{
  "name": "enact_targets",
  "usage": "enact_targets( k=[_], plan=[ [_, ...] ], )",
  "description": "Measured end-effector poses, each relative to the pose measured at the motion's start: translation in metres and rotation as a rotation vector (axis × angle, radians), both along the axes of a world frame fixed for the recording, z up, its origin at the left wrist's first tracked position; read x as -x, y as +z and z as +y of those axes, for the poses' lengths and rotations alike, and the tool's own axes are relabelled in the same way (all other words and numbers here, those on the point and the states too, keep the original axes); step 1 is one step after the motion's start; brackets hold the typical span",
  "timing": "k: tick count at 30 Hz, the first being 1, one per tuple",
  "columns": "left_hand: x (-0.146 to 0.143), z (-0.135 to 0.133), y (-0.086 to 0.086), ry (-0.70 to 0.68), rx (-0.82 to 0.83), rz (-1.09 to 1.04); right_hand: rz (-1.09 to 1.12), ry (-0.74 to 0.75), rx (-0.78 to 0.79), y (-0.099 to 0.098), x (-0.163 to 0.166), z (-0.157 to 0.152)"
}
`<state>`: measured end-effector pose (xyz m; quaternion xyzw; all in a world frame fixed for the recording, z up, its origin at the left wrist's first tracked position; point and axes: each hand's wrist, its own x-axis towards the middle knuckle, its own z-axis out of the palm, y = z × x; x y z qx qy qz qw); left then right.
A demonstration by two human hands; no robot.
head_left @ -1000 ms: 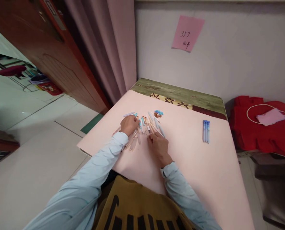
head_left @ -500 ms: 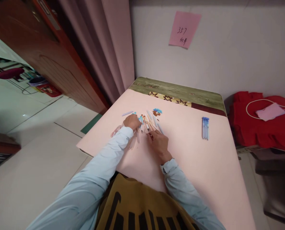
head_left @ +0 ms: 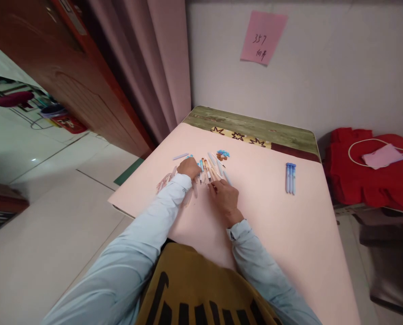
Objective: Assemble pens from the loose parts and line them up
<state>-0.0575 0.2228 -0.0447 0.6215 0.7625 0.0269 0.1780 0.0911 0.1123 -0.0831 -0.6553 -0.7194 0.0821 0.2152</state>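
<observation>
A scatter of loose pen parts lies on the pink table cover: barrels, refills and caps. My left hand rests on the left side of that scatter with its fingers curled onto the pieces. My right hand sits at the near right of the scatter, fingers bent and pinching at a thin piece there. What either hand grips is too small to make out. A small heap of blue and brown bits lies just beyond the parts.
Three assembled blue pens lie side by side at the right of the table. A pink note hangs on the wall. A curtain and wooden door stand at the left, red cloth at the right.
Both hands have shifted slightly up and inward over the pen parts. The view has moved a little; the three blue pens have not moved.
</observation>
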Motion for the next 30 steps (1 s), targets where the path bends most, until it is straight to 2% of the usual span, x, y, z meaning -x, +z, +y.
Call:
enact_targets(
  k=[7, 12, 14, 16, 18, 20, 22, 24, 27, 30],
  plan=[
    [-0.008, -0.002, 0.0, 0.03, -0.02, -0.052, -0.056, 0.032, -0.029, -0.001, 0.005, -0.002],
    [-0.001, -0.018, 0.014, 0.065, -0.117, -0.148, -0.068, 0.03, -0.063, -0.003, 0.005, -0.007],
    [0.011, -0.034, 0.023, 0.086, -0.208, -0.429, -0.055, 0.041, -0.071, -0.001, 0.005, -0.009],
    [0.025, -0.057, 0.032, 0.107, -0.261, -0.928, -0.028, 0.061, -0.074, 0.004, 0.006, -0.009],
    [0.041, -0.082, 0.039, 0.137, -0.201, -1.408, 0.003, 0.083, -0.059, 0.01, 0.009, -0.005],
    [0.055, -0.104, 0.044, 0.201, -0.098, -1.69, 0.01, 0.097, -0.018, 0.015, 0.015, 0.004],
    [0.066, -0.119, 0.046, 0.227, -0.054, -1.852, -0.014, 0.108, 0.031, 0.018, 0.023, 0.015],
    [0.072, -0.128, 0.047, 0.229, -0.085, -1.951, -0.05, 0.132, 0.071, 0.019, 0.03, 0.026],
    [0.078, -0.133, 0.045, 0.288, -0.152, -2.013, -0.08, 0.184, 0.091, 0.017, 0.036, 0.036],
    [0.081, -0.133, 0.039, 0.421, -0.219, -2.042, -0.123, 0.215, 0.087, 0.014, 0.039, 0.036]
  ],
)
